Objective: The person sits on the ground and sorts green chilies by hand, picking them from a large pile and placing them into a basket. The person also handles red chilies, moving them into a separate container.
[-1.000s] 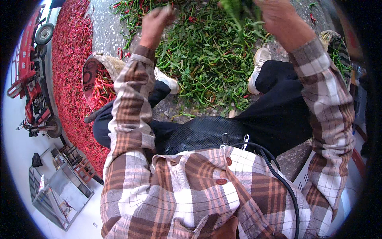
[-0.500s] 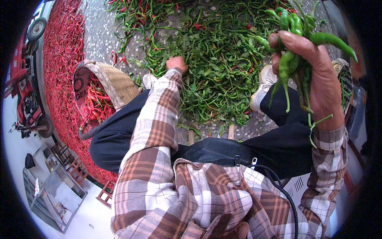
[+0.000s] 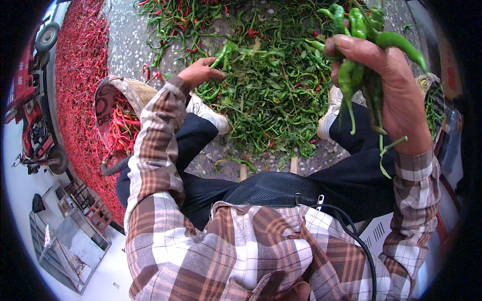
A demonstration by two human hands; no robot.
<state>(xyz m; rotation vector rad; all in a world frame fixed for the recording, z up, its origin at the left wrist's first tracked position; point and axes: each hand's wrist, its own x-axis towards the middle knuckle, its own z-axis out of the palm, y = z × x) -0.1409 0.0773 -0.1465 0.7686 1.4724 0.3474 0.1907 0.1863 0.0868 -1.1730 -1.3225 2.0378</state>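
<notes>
My right hand (image 3: 401, 95) is raised at the upper right, closed around a bunch of green chili peppers (image 3: 357, 25) whose stems dangle below the fingers. Over the left edge of a pile of green chilies and leaves (image 3: 266, 100), my left hand (image 3: 200, 73) pinches a green chili pepper (image 3: 221, 56) by its fingertips; motion smears it somewhat. The pile spreads over the speckled floor between my shoes, with a few red chilies mixed in.
A woven basket (image 3: 134, 93) holding red chilies (image 3: 123, 125) lies tipped by my left knee. A wide layer of red chilies (image 3: 80, 75) covers the floor at left. Beyond it stand a red vehicle (image 3: 32, 125) and a glass-sided case (image 3: 75, 248). My white shoes (image 3: 208, 116) flank the pile.
My left hand has drawn back left from the pile and lifted, now with a green chili in its fingers. My right hand, still gripping its bunch, has shifted slightly left and away from me.
</notes>
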